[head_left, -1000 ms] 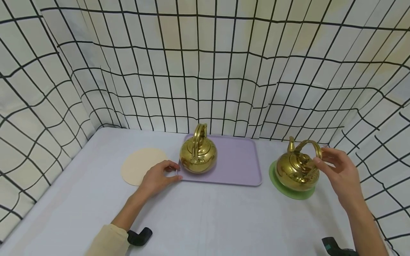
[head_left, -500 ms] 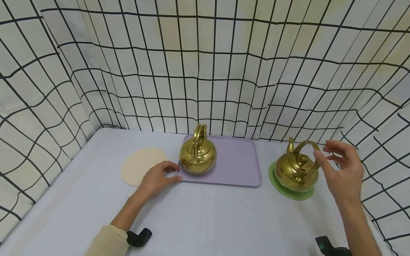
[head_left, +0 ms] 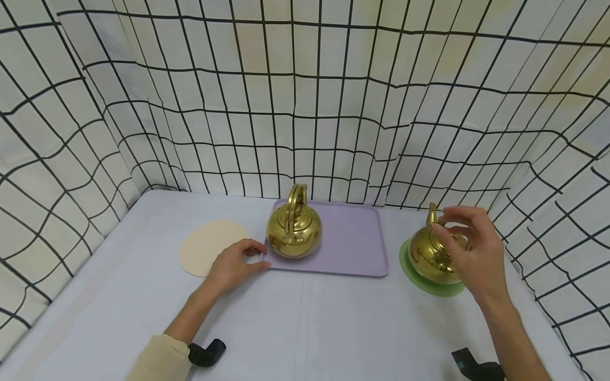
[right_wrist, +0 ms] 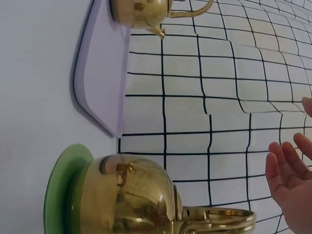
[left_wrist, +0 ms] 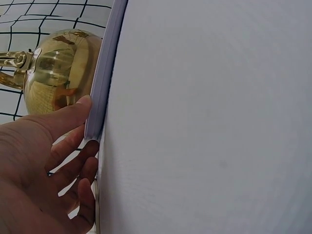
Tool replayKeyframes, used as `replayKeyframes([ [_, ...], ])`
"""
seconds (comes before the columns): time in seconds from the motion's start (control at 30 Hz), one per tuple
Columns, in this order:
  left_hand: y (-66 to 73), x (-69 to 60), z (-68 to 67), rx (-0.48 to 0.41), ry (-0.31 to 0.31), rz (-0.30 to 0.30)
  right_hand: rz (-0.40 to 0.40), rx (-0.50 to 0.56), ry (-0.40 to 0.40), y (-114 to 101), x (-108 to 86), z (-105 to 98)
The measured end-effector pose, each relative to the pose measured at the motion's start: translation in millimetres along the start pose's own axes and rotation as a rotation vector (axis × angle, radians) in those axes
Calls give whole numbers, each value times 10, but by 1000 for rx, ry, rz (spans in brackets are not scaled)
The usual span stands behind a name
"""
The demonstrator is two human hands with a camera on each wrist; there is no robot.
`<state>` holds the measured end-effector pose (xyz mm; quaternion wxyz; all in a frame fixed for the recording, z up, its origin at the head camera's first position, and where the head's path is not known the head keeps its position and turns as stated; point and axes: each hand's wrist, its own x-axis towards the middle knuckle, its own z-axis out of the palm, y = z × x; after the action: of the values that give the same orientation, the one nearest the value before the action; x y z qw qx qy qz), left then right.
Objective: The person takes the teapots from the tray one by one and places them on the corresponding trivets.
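Note:
Two shiny brass kettles appear in the head view. The left kettle (head_left: 295, 238) stands at the left end of a lilac tray (head_left: 352, 241). My left hand (head_left: 232, 264) pinches the tray's near left corner; in the left wrist view the thumb (left_wrist: 82, 108) lies on the rim with fingers around the corner. The right kettle (head_left: 429, 259) sits on a green round mat (head_left: 440, 290). My right hand (head_left: 476, 256) hovers before this kettle, hiding most of its handle. In the right wrist view, that hand (right_wrist: 295, 187) is apart from the handle (right_wrist: 222, 219), fingers loosely bent, holding nothing.
A beige round mat (head_left: 205, 251) lies left of the tray on the white tabletop (head_left: 333, 328). White walls with a black grid (head_left: 333, 95) rise behind and at both sides. Black camera mounts are strapped at both wrists.
My right hand has come off the right kettle's handle and moved left, in front of the kettle. The left hand, tray and both kettles stay in place.

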<state>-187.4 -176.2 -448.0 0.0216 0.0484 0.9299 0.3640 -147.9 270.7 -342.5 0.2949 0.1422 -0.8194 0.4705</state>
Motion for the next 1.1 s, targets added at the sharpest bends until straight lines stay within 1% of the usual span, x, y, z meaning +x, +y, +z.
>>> replayKeyframes([
  [0.17, 8, 0, -7, 3, 0, -9, 62, -8, -82, -43, -26, 138],
  [0.3, 11, -2, -17, 6, -3, -13, 106, -18, -134, -25, -35, 242],
  [0.57, 22, -5, -23, 1, -4, -11, 179, -85, -247, 20, -57, 411],
  [0.77, 35, 0, -16, 8, -1, -13, 196, -87, -331, 74, -125, 527],
  [0.87, 29, 6, -19, 10, 3, -8, 217, -88, -366, 118, -143, 573],
  [1.1, 41, 7, -20, 9, -3, -5, 257, -107, -419, 220, -170, 664],
])
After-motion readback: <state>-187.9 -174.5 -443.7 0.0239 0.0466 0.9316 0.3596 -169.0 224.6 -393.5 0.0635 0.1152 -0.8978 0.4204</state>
